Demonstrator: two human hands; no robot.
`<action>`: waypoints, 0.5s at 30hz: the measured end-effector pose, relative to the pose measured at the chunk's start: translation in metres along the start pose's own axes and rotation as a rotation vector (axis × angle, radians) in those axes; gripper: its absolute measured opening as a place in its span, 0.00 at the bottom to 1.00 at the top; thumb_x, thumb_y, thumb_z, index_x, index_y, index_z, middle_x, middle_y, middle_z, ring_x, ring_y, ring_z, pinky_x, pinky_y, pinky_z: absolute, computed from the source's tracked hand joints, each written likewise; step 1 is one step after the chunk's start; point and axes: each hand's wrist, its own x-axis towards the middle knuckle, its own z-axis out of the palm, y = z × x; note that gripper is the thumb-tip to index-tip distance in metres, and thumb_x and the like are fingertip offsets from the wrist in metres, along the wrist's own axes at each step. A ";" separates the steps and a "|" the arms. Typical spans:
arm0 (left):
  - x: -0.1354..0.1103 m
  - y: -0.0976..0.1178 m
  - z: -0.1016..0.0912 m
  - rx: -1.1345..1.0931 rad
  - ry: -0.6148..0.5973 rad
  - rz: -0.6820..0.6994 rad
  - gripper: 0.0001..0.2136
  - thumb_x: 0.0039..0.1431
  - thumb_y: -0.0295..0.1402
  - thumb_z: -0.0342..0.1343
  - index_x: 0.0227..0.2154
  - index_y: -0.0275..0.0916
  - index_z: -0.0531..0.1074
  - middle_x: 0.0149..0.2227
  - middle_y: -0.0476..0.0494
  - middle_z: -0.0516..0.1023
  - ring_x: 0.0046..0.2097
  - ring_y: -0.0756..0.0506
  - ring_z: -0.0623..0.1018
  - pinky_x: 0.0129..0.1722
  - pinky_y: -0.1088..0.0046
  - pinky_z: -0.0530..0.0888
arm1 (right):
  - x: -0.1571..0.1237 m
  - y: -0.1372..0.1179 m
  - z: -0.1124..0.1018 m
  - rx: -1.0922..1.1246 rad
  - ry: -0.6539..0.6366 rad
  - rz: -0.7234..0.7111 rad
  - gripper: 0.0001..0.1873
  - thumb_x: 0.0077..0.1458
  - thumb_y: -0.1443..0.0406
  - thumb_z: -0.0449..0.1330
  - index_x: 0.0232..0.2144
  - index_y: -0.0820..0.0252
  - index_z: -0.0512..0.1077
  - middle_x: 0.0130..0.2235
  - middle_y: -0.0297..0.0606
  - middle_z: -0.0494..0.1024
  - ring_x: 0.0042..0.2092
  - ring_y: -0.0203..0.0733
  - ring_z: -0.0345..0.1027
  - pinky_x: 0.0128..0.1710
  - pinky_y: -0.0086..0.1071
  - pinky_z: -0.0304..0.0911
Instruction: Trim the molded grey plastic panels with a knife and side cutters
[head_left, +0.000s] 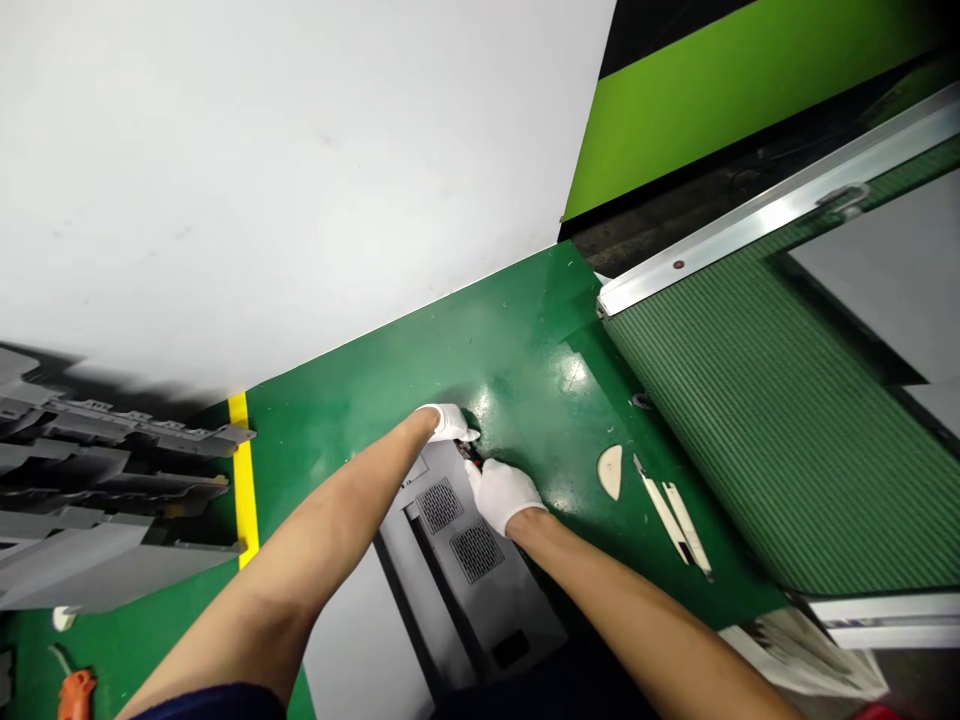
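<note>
A long grey plastic panel [480,590] with two vent grilles lies on the green floor [360,400] below me. My left hand [448,422], in a white glove, rests closed on the panel's far end. My right hand [501,492], also in a white glove, is closed next to it at the same end, around a small dark and red thing [471,456] that shows between the two hands. What that thing is I cannot make out.
Stacked grey plastic panels [97,500] lie at the left beyond a yellow floor line [241,480]. A green ribbed conveyor belt [765,420] with a metal edge runs along the right. Pale plastic scraps [609,470] lie near it. An orange tool [73,692] sits at lower left.
</note>
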 end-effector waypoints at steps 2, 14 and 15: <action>-0.006 -0.005 0.004 -0.068 0.030 0.062 0.18 0.57 0.48 0.58 0.28 0.37 0.81 0.30 0.42 0.80 0.33 0.46 0.74 0.39 0.72 0.71 | 0.001 0.003 0.000 0.023 -0.018 -0.014 0.32 0.69 0.49 0.38 0.39 0.65 0.75 0.39 0.57 0.82 0.42 0.54 0.79 0.41 0.40 0.69; -0.015 -0.011 0.014 -0.186 0.184 0.031 0.21 0.55 0.50 0.60 0.30 0.33 0.81 0.27 0.41 0.79 0.30 0.47 0.73 0.33 0.73 0.70 | -0.007 -0.002 0.004 0.017 0.070 -0.012 0.32 0.69 0.50 0.39 0.39 0.66 0.76 0.38 0.58 0.82 0.41 0.54 0.79 0.41 0.41 0.69; -0.008 -0.007 0.010 -0.144 0.176 0.008 0.20 0.51 0.50 0.63 0.26 0.34 0.80 0.23 0.42 0.77 0.28 0.47 0.72 0.32 0.72 0.70 | -0.009 -0.002 0.004 0.016 0.084 -0.009 0.32 0.69 0.50 0.40 0.39 0.66 0.76 0.37 0.58 0.82 0.40 0.54 0.79 0.40 0.40 0.69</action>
